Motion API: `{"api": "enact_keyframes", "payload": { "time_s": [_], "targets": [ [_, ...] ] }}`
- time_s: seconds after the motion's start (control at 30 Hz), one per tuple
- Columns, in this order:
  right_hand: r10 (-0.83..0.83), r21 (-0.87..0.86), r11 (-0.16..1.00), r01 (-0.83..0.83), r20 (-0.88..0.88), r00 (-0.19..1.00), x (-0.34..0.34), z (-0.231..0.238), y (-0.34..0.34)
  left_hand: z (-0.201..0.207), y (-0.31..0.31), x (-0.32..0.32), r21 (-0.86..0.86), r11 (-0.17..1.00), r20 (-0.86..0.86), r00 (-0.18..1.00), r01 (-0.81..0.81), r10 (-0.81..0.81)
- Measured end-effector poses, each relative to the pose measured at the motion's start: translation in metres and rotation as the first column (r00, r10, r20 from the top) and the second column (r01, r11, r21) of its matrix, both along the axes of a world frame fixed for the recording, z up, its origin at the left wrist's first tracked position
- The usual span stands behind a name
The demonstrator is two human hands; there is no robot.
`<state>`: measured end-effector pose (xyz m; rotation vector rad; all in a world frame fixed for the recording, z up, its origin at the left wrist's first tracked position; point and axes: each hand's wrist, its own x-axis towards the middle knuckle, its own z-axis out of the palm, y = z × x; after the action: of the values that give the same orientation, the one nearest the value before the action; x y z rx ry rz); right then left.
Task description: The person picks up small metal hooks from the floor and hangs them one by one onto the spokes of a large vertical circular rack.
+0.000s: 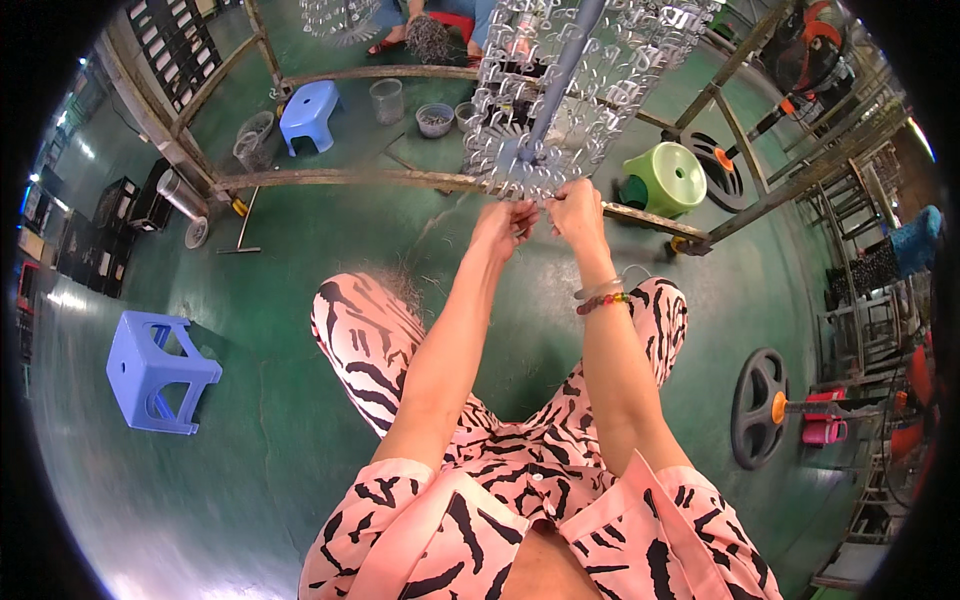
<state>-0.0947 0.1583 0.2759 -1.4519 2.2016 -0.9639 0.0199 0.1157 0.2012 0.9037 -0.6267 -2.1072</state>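
Note:
In front of me hangs a tall rack around a grey-blue pole (560,85), crowded with many small bent silvery metal pieces (497,105). Both my arms reach forward to its lower end. My left hand (507,224) is closed, fingers curled and pinched just under the lowest row of pieces. Close beside it, my right hand (576,212) is also closed, with fingertips pressed together at the rack's bottom edge. Whatever is between the fingers of either hand is too small and hidden to make out.
A rusty metal frame (350,180) surrounds the rack. Blue stools (160,370) stand at left and beyond the frame; a green stool (668,180) is at right. Small tubs (434,121) sit on the floor. Fans (760,408) stand at right. Another person's hand (415,12) is opposite.

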Motion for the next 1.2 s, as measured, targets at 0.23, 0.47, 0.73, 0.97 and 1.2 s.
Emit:
{"api": "enact_keyframes", "payload": {
  "time_s": [0.23, 0.47, 0.73, 0.97, 1.2],
  "targets": [
    [0.044, -0.081, 0.996, -0.042, 0.033, 0.998, -0.008, -0.008, 0.0, -0.001, 0.0, 0.001, -0.001, 1.0, 0.001, 1.0, 0.011, -0.011],
    [0.108, -0.067, 0.992, -0.109, -0.018, 0.994, -0.013, -0.004, -0.004, -0.006, -0.006, -0.005, 0.034, 0.999, 0.002, 1.0, 0.016, -0.016],
    [0.383, 0.077, 0.915, -0.396, 0.138, 0.913, -0.025, 0.031, 0.023, -0.008, -0.008, 0.007, -0.005, 1.0, 0.016, 1.0, 0.003, -0.003],
    [0.551, 0.103, 0.812, -0.574, 0.189, 0.813, -0.049, 0.033, 0.024, -0.002, 0.028, 0.014, 0.03, 0.999, -0.058, 0.998, 0.015, -0.013],
    [0.676, 0.162, 0.696, -0.7, 0.181, 0.714, -0.052, 0.048, 0.02, 0.011, 0.053, 0.015, -0.141, 0.979, -0.13, 0.978, 0.145, -0.163]
  ]
}}
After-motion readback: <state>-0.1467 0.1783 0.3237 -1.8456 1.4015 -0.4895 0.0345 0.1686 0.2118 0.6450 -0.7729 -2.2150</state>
